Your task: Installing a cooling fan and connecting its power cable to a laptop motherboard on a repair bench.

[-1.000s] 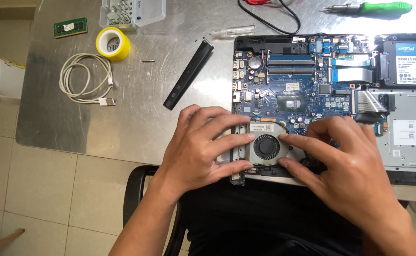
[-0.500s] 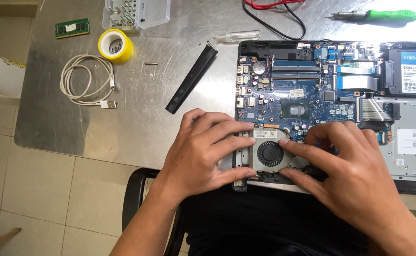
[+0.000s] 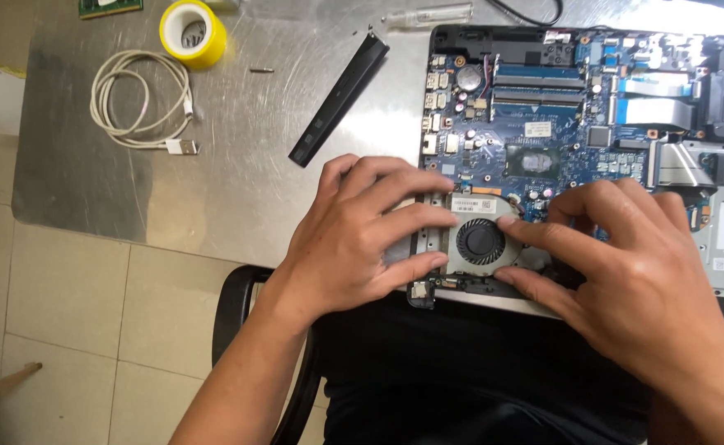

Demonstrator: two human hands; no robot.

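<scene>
1. Cooling fan (image 3: 479, 242) sits at near-left corner of the open laptop (image 3: 576, 124), on the blue board.
2. Left hand (image 3: 353, 239): fingers spread, pressing fan's left edge.
3. Right hand (image 3: 634, 272): fingertips pinch fan's right side.
4. Judgement: keep fan level, even pressure both sides, don't touch blades.

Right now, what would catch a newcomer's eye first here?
Both hands, left hand and right hand, press on the round fan at the near edge of the opened laptop's blue board. Far left on the metal table, a yellow tape roll sits above a coiled white cable.
</scene>
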